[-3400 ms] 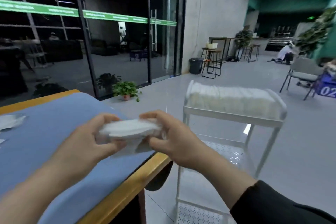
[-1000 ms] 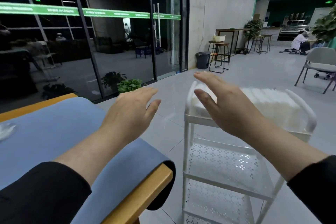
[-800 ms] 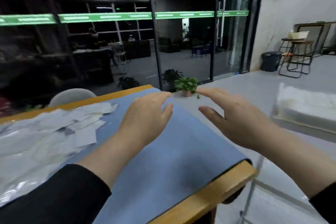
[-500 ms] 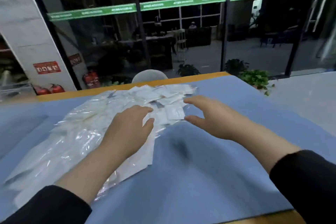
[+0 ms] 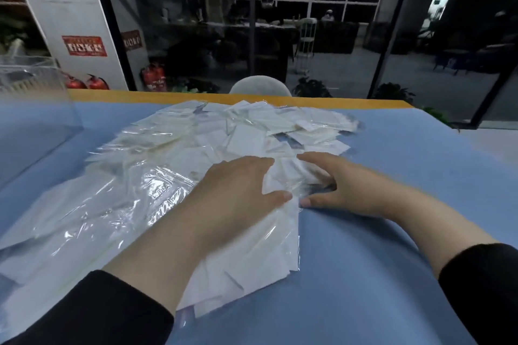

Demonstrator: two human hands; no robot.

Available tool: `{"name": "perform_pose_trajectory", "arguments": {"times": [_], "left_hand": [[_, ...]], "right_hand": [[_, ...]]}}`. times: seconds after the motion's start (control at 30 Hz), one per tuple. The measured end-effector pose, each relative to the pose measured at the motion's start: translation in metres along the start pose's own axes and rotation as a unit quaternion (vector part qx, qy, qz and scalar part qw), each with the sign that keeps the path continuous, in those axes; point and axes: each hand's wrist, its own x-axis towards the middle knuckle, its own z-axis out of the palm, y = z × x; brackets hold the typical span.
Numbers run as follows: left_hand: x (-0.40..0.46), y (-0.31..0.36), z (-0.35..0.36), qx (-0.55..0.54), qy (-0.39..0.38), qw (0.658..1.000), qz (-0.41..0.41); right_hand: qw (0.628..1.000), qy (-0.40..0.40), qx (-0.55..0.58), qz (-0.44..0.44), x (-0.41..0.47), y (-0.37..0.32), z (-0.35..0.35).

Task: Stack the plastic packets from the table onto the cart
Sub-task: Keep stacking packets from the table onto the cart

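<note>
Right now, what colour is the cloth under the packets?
Blue, plain with no pattern. The cloth shows best in the head view, right of the packets.

The plastic packets lie in a loose, overlapping heap on the table — flat, clear and glossy, most with white contents, a few showing dark patches. The heap runs from the table's near left toward its far middle. The table is covered in blue, with an orange-yellow far edge — no packet stands upright.
</note>
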Motion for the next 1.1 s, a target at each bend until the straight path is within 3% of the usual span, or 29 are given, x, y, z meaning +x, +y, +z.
{"name": "perform_pose_trajectory", "arguments": {"times": [0.13, 0.27, 0.33, 0.6, 0.77, 0.93, 1.1], "left_hand": [[0.006, -0.004, -0.003, 0.009, 0.012, 1.000, 0.002], [0.008, -0.014, -0.007, 0.096, -0.085, 0.991, -0.031], [0.007, -0.016, -0.008, 0.090, -0.087, 0.992, -0.027], [0.012, -0.025, -0.010, 0.055, 0.017, 0.998, -0.011], [0.014, -0.020, -0.015, 0.017, 0.143, 0.990, -0.013], [0.011, -0.018, -0.020, -0.178, 0.281, 0.942, 0.038], [0.005, -0.008, -0.028, -0.380, 0.286, 0.876, 0.083]], "right_hand": [[0.999, 0.012, -0.034, -0.037, 0.006, -0.012, -0.007], [0.998, -0.008, -0.028, -0.063, 0.008, -0.017, 0.005], [0.997, -0.014, -0.015, -0.074, 0.008, -0.017, 0.012], [0.996, 0.010, 0.016, -0.091, 0.004, -0.010, 0.011], [0.994, 0.058, 0.035, -0.088, 0.006, -0.016, 0.014], [0.979, 0.143, 0.074, -0.122, 0.006, -0.018, 0.015], [0.945, 0.264, 0.091, -0.167, 0.011, -0.022, 0.011]]}}
